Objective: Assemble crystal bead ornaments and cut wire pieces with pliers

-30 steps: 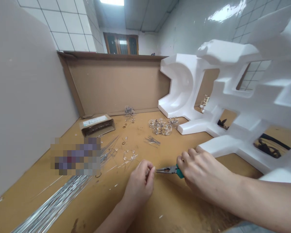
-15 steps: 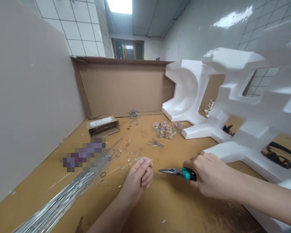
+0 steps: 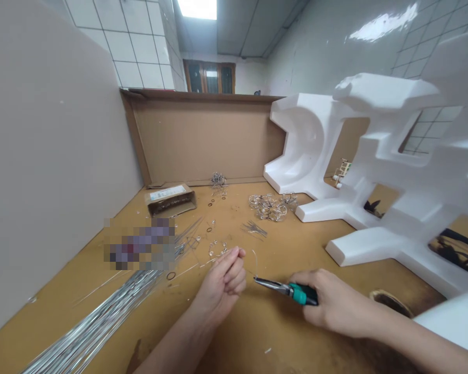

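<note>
My right hand is wrapped round the green and black handles of needle-nose pliers, whose tip points left. At that tip a thin curved wire rises and bends; its lower end is at the jaws. My left hand is closed in a pinch just left of the tip, and the wire appears to run into its fingers, though the held part is mostly hidden. Behind the hands lie short cut wires and a pile of bent wire pieces.
A bundle of long straight wires lies at the left. Beyond it are a small open cardboard box and a dark ring. White foam packing stands along the right; a cardboard wall closes the back. A round-rimmed object shows at lower right.
The pliers' tip has shifted slightly down and now meets the wire, which bends up more. The left hand stays pinched. The view has moved a little.
</note>
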The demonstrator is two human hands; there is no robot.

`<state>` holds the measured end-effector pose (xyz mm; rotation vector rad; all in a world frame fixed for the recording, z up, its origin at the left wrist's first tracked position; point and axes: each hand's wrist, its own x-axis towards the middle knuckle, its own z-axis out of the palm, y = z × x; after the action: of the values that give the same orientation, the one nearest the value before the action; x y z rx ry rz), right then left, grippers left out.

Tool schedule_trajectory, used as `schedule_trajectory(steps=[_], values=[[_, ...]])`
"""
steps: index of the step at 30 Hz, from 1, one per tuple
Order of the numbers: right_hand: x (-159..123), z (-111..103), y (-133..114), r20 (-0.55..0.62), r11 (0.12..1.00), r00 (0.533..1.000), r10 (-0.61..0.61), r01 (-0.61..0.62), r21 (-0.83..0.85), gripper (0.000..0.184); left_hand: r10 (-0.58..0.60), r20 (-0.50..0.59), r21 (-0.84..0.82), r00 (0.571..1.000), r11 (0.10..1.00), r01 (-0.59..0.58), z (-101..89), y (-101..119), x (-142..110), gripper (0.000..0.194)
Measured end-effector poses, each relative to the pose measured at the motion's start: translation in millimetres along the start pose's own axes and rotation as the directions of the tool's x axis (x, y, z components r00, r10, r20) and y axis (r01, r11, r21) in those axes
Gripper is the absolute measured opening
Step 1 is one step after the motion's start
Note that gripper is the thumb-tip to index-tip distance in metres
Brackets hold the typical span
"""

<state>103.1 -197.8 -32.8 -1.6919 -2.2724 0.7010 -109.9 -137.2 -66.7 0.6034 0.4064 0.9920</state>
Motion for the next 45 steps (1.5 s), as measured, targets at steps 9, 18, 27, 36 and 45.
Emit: schedule_trajectory(steps=[9, 18, 27, 36, 45], values=[[10.4, 15.8, -7.9, -0.070, 0.991, 0.989, -0.131, 0.133, 0.023, 0.034, -0.101, 0.083, -0.155, 0.991, 0.981, 0.113, -6.4, 0.7, 3.3, 0.022], [17.4, 20.9, -8.0, -0.040, 0.987, 0.987, -0.155, 0.156, 0.031, 0.029, -0.158, 0.117, -0.150, 0.980, 0.973, 0.175, -7.5, -0.5, 2.6, 0.020], [19.0, 24.5, -8.5, -0.113, 0.993, 0.987, -0.116, 0.111, -0.051, 0.027, -0.011, -0.079, 0.020, 0.997, 1.000, 0.013, -7.7, 8.9, 4.7, 0.016], [49.4, 31.9, 30.2, -0.373, 0.874, 0.922, 0.106, -0.265, -0.407, 0.020, 0.244, -0.102, 0.330, 0.964, 0.923, -0.198, -9.8, 8.5, 10.2, 0.020], [50.3, 43.2, 43.6, -0.468, 0.860, 0.884, -0.004, -0.235, -0.453, 0.028, 0.208, -0.070, 0.399, 0.976, 0.902, -0.164, -6.6, -2.4, 6.3, 0.022]])
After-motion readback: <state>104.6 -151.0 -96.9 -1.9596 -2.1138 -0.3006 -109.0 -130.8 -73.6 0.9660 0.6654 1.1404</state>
